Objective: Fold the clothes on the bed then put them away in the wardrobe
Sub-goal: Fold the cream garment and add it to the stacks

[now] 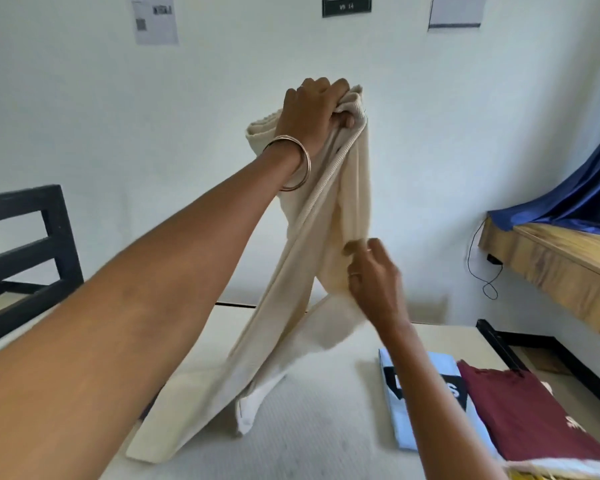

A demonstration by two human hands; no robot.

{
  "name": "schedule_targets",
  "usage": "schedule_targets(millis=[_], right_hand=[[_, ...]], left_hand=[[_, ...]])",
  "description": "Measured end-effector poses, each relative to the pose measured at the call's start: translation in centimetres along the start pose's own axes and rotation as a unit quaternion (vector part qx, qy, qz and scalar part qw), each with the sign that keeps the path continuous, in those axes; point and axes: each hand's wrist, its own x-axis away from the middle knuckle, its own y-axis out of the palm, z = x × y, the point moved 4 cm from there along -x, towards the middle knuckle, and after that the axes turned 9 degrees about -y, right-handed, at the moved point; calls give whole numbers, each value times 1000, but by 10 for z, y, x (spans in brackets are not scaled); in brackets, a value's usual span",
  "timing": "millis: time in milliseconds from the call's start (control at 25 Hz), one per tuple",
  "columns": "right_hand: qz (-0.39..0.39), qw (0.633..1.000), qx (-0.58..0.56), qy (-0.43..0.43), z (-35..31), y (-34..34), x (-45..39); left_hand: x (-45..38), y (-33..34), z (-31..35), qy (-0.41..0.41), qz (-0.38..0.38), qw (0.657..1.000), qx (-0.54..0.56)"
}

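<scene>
Folding step in hand: cream garment [329,216] held up over bed [312,420], lower end trailing on mattress. Left hand [314,110] bunched round top edge, fingers curled tight. Right hand [371,275] pinching fabric at mid-length, blurred. Folded light-blue shirt [400,403] and maroon shirt [527,410] stacked near right. Next, likely: shake straight, align edges, lay flat, fold.

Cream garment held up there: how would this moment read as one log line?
stage: folding | left hand: grips cream garment top, raised | right hand: pinches its middle | hem: on bed | folded shirts: bed, right
</scene>
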Motion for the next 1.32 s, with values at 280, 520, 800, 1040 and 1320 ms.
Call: schedule_targets(millis=[280,520,800,1040,1320], right_hand=[[-180,951,-23,250,-39,72,26],[-199,892,-45,404,21,93,88],[24,899,30,436,125,-44,56],[-158,903,-239,321,118,-105,27],[-369,872,-47,318,163,-9,108]], left_hand=[[43,12,0,45,-64,996,-32],[31,-27,-34,-21,-12,1000,4],[65,-16,-125,-246,24,964,97],[135,5,-174,-462,-8,882,94],[268,59,-226,-636,-193,703,254]])
